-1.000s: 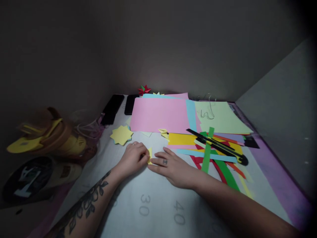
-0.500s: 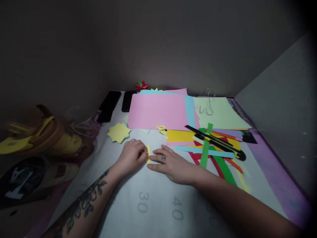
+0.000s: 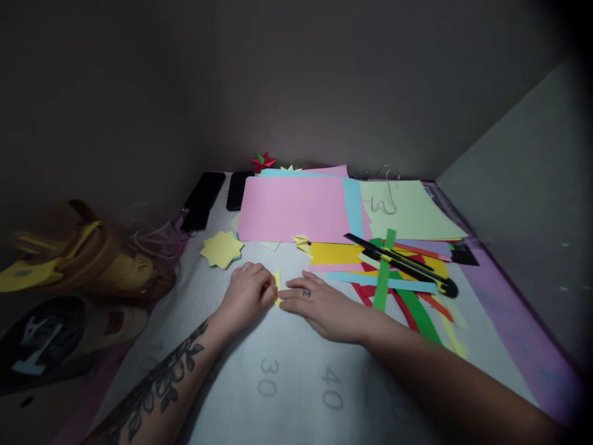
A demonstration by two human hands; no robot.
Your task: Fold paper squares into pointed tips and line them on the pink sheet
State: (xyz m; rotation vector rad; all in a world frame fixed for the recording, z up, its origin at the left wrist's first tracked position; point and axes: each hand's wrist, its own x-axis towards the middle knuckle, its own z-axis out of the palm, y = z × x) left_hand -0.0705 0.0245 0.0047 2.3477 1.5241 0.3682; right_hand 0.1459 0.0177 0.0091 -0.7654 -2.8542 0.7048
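A small yellow piece of paper (image 3: 277,281) with a straight edge lies on the white mat between my two hands. My left hand (image 3: 250,289) has its fingers curled and pinched on the paper's left side, covering part of it. From the right, my right hand (image 3: 319,307) rests low over the mat with fingers stretched out and slightly apart; its fingertips meet the paper's lower right edge. Beyond them lies a small folded yellow paper piece (image 3: 302,245). A yellow paper star shape (image 3: 221,250) with several points sits beyond my left hand.
A utility knife (image 3: 407,267) lies across coloured paper strips (image 3: 382,285) on the right. Pink sheets (image 3: 296,207) and pale green sheets (image 3: 407,216) are at the back. Two black phones (image 3: 204,194) lie back left. Cups (image 3: 115,269) stand along the left edge.
Both hands keep nearly the same place at the yellow paper. The right fingers have shifted very slightly at its lower edge, and the view has moved a little.
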